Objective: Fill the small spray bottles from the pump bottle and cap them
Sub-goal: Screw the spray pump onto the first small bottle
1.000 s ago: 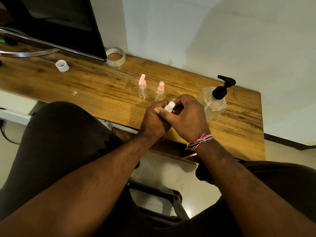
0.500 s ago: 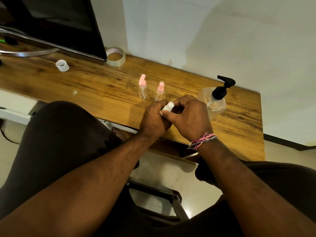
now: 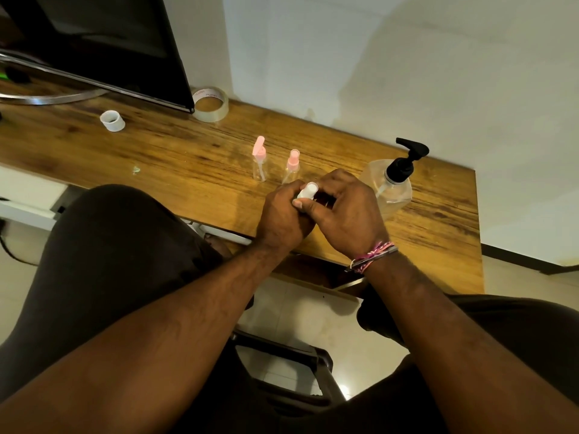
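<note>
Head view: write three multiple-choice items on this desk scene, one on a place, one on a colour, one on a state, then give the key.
1. Where does the tape roll lie?
A. At the desk's back edge, by the monitor's corner
B. Beside the pump bottle
C. On the floor

2. What colour are the tops of the two small spray bottles standing on the desk?
A. Black
B. Pink
C. Green

3. What is the state of the white-topped small bottle?
A. Lying on the desk
B. Standing by the white ring
C. Held between both hands

Key: 1 A, the roll sits beside the monitor. 2 B, the left bottle and the right bottle carry pink tops. 3 C, the left hand and right hand close around it.
</note>
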Tool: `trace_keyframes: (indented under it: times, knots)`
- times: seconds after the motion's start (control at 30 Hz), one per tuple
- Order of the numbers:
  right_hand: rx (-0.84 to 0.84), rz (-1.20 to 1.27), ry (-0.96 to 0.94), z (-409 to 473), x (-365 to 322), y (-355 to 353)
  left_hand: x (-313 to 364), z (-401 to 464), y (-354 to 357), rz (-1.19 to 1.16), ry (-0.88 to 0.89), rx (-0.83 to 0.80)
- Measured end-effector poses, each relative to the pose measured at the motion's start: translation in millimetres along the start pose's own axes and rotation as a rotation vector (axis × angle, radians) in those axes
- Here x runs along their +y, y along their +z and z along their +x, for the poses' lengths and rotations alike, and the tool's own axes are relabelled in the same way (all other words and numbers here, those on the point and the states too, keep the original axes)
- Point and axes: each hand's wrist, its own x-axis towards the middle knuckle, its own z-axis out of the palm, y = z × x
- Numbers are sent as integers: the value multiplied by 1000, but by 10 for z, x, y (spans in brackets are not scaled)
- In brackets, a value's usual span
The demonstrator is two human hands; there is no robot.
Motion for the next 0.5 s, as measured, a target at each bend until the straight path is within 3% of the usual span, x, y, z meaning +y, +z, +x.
trace_keyframes:
  times: [0.17, 0.3, 0.5]
  knots:
    - [43, -29, -11, -4, -23, 70, -7, -5, -4, -37, -3, 22]
    - [-13, -16, -36, 49, -2, -61, 42, -7, -35, -80, -45, -97]
    - [5, 45, -41, 48, -37, -220, 53, 66, -179, -117, -278, -246]
